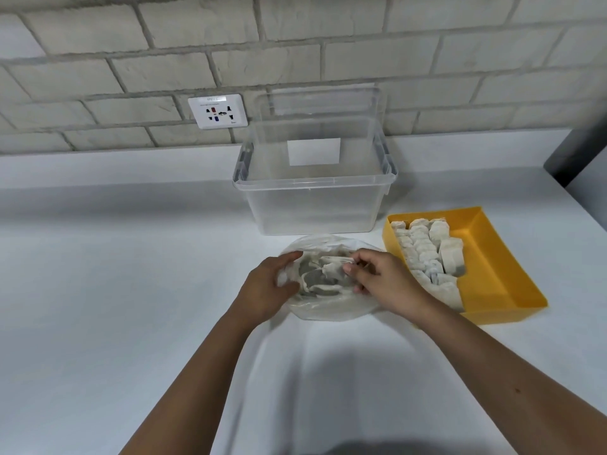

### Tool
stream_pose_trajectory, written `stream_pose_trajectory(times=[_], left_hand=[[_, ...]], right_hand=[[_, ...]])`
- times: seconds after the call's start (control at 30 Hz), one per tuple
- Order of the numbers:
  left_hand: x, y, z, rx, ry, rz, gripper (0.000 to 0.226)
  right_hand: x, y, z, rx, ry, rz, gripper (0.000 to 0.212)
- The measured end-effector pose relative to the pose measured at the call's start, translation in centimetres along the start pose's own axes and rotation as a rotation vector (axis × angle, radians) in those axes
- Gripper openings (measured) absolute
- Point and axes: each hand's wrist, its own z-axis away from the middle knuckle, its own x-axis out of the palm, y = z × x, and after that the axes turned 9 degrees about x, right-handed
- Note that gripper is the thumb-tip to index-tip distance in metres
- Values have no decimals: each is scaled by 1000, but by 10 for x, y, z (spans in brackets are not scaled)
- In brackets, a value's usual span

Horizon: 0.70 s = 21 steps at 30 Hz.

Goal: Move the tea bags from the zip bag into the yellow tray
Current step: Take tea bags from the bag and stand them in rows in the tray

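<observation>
Head view: zip bag (328,310) centre frame, left hand (266,287) gripping its rim, right hand (377,280) pinching tea bags (322,277) inside; yellow tray (492,257) just right, nearer the right hand.

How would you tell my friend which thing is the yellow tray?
Start at the big clear tub at the back of the white counter. Just to its right and nearer the person sits the tray, beside the zip bag. It is the only bright yellow thing, with white tea bags lined along its left side.
</observation>
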Motion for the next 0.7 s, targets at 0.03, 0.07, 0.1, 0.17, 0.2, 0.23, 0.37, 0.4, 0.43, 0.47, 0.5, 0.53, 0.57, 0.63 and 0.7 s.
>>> stream_pose_trajectory(times=[0.03,0.07,0.1,0.17,0.2,0.23,0.37,0.4,0.43,0.47,0.5,0.53,0.57,0.63,0.7], left_hand=[[1,4,1,8,24,26,53],[1,7,1,16,42,49,50],[2,11,0,25,56,66,49],[5,16,0,40,69,78,47],[6,19,1,38,71,72,46],[8,23,1,34,73,67,44],[14,32,1,64,138,70,31],[15,33,1,77,159,67,26],[16,33,0,94,183,58,20],[16,32,-1,114,207,43,13],[16,31,-1,137,226,29,8],[15,30,-2,166,241,14,11],[14,29,-2,189,256,16,15],[12,30,-1,226,280,56,18],[11,33,2,225,292,103,19]], right_hand=[[-1,-1,1,43,-40,-105,12],[-2,-2,2,73,-72,-186,11],[-3,-3,1,92,-93,-237,11],[-3,-3,0,108,-122,-295,12],[-3,-4,0,109,-132,-313,14],[-2,-5,-1,109,-139,-323,16],[2,-14,0,116,-169,-367,22],[3,-16,1,120,-172,-380,23],[4,-18,1,125,-173,-390,22],[4,-19,2,132,-174,-394,20],[5,-19,2,133,-175,-392,17],[5,-20,3,127,-175,-384,14],[5,-20,3,115,-175,-364,13],[5,-20,2,82,-168,-300,11],[6,-21,3,48,-152,-251,10]])
